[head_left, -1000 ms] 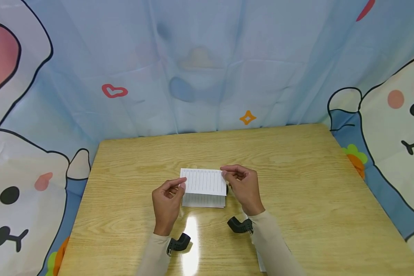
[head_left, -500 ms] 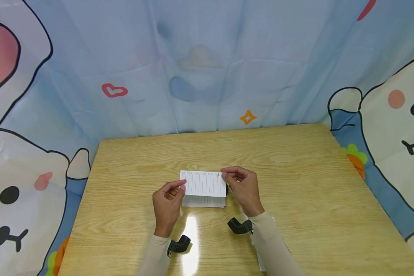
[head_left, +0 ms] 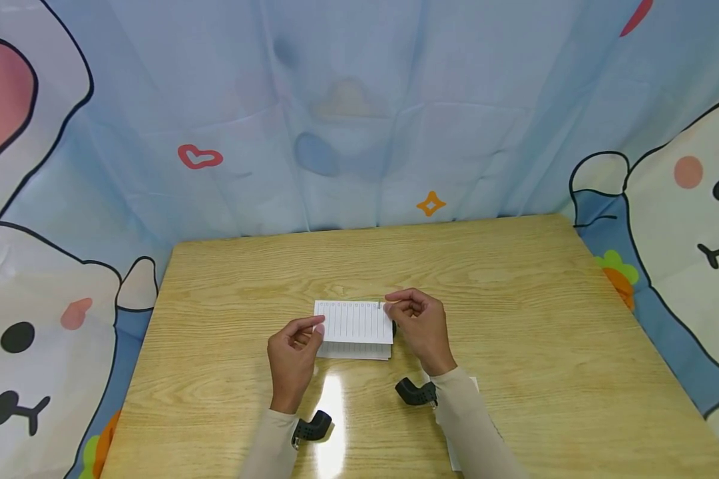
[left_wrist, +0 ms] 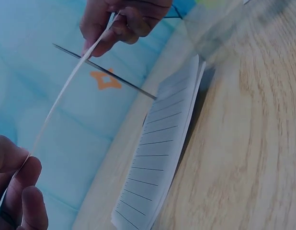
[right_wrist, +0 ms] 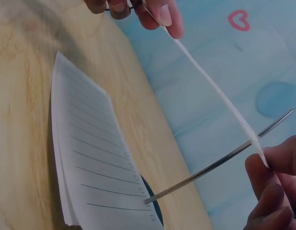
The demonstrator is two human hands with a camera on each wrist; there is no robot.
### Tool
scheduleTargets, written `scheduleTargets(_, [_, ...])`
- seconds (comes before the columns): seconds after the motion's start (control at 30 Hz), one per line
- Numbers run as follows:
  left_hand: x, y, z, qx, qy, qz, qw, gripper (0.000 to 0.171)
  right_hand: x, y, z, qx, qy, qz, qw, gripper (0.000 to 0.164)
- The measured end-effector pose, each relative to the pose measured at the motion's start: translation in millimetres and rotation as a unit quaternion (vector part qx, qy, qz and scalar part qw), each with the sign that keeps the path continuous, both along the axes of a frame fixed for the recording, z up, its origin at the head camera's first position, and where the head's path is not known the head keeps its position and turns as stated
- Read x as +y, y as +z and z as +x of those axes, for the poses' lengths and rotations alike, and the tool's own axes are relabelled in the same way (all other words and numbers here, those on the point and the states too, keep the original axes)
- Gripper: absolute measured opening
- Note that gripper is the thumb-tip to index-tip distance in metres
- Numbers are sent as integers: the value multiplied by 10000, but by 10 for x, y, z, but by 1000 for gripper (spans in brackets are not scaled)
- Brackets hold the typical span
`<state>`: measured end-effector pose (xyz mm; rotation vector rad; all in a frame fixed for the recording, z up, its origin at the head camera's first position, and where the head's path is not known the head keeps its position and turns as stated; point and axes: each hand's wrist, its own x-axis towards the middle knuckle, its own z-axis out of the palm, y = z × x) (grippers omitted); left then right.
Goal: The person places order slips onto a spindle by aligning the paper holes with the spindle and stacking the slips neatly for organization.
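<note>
My left hand point(head_left: 293, 362) pinches the left edge of a ruled white paper sheet point(head_left: 353, 322). At the opposite edge, my right hand point(head_left: 422, 332) pinches the same sheet near its far corner. A thin metal spike point(right_wrist: 200, 175) passes through the held sheet close to the right fingers, its tip standing out above the paper. Lower on the spike lie a few more ruled sheets point(left_wrist: 155, 139), pierced near one corner, with a gap between them and the held sheet. Part of a dark round base point(right_wrist: 157, 206) shows beside the lower sheets; the rest is hidden beneath them.
More white paper point(head_left: 453, 452) lies on the wooden table point(head_left: 545, 319), partly covered by the right forearm. A light blue cartoon-printed curtain point(head_left: 359, 100) hangs behind the table's far edge. Each wrist wears a black camera mount point(head_left: 416, 391).
Both hands have lowered the held sheet slightly towards the lower sheets. The spike's tip, not visible above the sheet a second ago, now pokes through near its far right corner.
</note>
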<state>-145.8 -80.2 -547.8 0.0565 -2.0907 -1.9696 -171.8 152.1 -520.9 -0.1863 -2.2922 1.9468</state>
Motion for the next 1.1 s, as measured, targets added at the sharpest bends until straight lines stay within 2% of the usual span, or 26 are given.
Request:
scheduleTargets(0.17, [3, -42, 5, -123, 91, -255, 9996, 14, 13, -51, 3, -13, 25, 158, 9999, 16])
scheduleTargets(0.47, [8, -94, 13, -369, 283, -1064, 9932, 14, 35, -171, 9, -32, 48, 530, 9986, 4])
scheduleTargets(0.8, [-9, -162, 22, -457, 180, -1436, 9884, 12, 75, -311, -7, 59, 145, 552, 9983, 7])
scheduleTargets(0.93, [-22, -187, 24, -538, 164, -1693, 9840, 11, 83, -363, -1, -40, 108, 635, 9979, 5])
scheduleTargets(1.1, [-27, -224, 21, -752, 206, -2047, 9757, 9, 78, -437, 2, -267, 53, 1039, 9942, 4])
